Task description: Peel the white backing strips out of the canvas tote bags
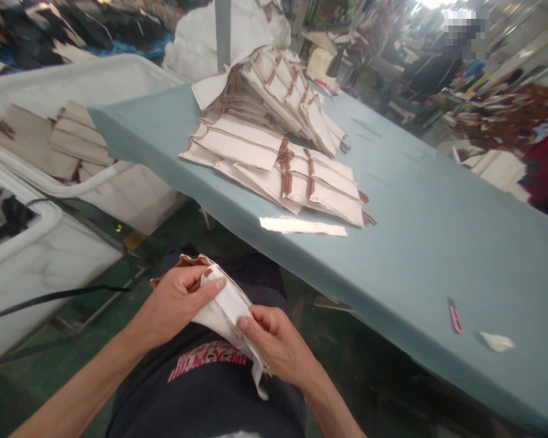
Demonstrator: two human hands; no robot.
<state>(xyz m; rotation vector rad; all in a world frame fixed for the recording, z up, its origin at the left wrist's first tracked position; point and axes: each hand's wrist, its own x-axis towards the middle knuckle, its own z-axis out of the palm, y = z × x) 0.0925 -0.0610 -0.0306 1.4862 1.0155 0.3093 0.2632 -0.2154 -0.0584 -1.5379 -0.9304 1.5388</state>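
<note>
A cream fabric piece with brown edging is stretched between my two hands above my dark apron. My left hand pinches its upper end, thumb on top, beside a small brown tab. Lower down, my right hand grips the same piece between thumb and fingers. A smooth white strip lies along the piece between the two thumbs. Below my right hand a narrow pale end dangles. The fingers under the fabric are partly hidden.
On the blue-green table lie stacked cream pieces with brown straps, white strips, a pink-handled cutter and a pale scrap. White bins stand left. A person sits at the back right.
</note>
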